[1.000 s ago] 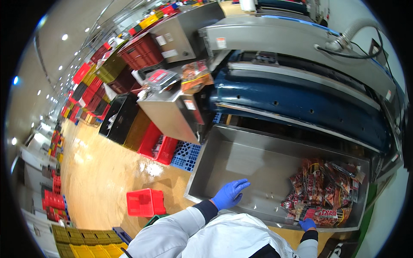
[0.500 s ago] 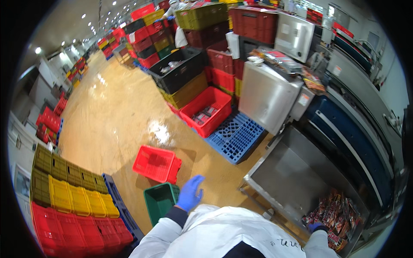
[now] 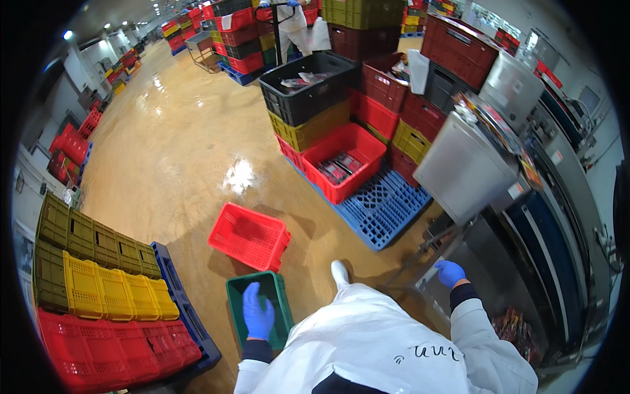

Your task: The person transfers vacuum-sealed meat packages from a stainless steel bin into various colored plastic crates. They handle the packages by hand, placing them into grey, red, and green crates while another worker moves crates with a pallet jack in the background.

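My left hand (image 3: 258,314), in a blue glove, is open with thumb and fingers apart. It hovers over the green crate (image 3: 283,308), which stands on the floor and shows nothing inside. My right hand (image 3: 450,272), also blue-gloved, has its fingers curled in, and I see nothing in them. It is by the near corner of the steel trough (image 3: 482,262); whether it touches the metal I cannot tell. Shiny red-and-dark packets (image 3: 515,331) lie in the trough, partly hidden by my right sleeve. A red crate (image 3: 249,236) sits just beyond the green one.
At left, red, yellow and olive crates (image 3: 118,295) are stacked on a blue pallet (image 3: 177,282). Ahead, a blue pallet (image 3: 377,223) bears crate stacks and a red crate (image 3: 344,164) with packets. A steel-sided machine (image 3: 466,171) stands right. Further off, a person (image 3: 292,29) holds a handle.
My right hand has left the packets and moved forward to the trough's corner. My left hand has come down and left over the green crate. The view has shifted, and a white boot now shows.
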### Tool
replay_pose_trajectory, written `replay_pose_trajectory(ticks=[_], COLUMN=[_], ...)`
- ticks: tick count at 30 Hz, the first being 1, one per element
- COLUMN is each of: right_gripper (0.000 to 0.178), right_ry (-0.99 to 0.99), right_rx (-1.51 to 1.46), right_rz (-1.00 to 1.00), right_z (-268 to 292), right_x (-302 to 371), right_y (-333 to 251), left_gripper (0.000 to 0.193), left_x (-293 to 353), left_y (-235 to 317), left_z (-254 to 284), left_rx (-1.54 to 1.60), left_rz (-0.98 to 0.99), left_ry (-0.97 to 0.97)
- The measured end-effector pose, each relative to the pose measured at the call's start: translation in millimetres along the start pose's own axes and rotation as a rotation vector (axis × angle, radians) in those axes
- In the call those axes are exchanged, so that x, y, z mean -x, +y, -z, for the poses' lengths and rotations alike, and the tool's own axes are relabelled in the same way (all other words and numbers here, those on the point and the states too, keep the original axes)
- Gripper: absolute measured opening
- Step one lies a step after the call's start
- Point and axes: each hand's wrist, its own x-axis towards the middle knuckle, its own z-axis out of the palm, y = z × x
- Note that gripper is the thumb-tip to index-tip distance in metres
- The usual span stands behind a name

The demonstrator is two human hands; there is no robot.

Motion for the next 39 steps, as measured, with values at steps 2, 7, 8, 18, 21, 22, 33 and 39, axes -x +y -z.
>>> replay_pose_trajectory(ticks=[2,7,8,18,21,22,33,39], right_gripper=[0.028,0.035,0.035,0.035,0.045,0.050,0.071,0.073], right_ry=[-0.005,-0.047,-0.036,0.613,0.993,1.093,1.210,1.200], right_rx=[0.024,0.003,-0.009,0.046,0.114,0.164,0.568,0.595], right_rz=[0.062,0.200,0.204,0.466,0.356,0.264,-0.566,-0.647], right_z=[16.9,21.7,31.3,189.3,250.9,270.3,272.4,281.1], right_x=[-44.7,-161.1,-182.9,-348.9,-369.5,-373.8,-354.1,-359.3], right_y=[-34.5,-84.7,-105.7,-197.5,-200.4,-195.6,-51.2,-56.0], left_gripper=[0.052,0.063,0.066,0.081,0.080,0.080,0.082,0.081], left_x=[-28.2,-98.0,-104.0,-132.4,-157.3,-168.2,-288.7,-321.3], left_y=[13.5,-36.0,-61.3,-188.3,-185.3,-186.7,-255.2,-257.9], left_z=[-1.7,-8.8,-17.4,-74.9,-81.8,-80.4,-93.7,-76.7], left_rx=[-0.008,-0.109,-0.137,-0.260,-0.299,-0.292,-0.289,-0.229], left_rz=[-0.136,0.093,0.198,1.151,1.100,1.103,0.863,0.850], left_ry=[-0.090,-0.154,-0.101,-0.012,-0.111,-0.138,-0.102,-0.116])
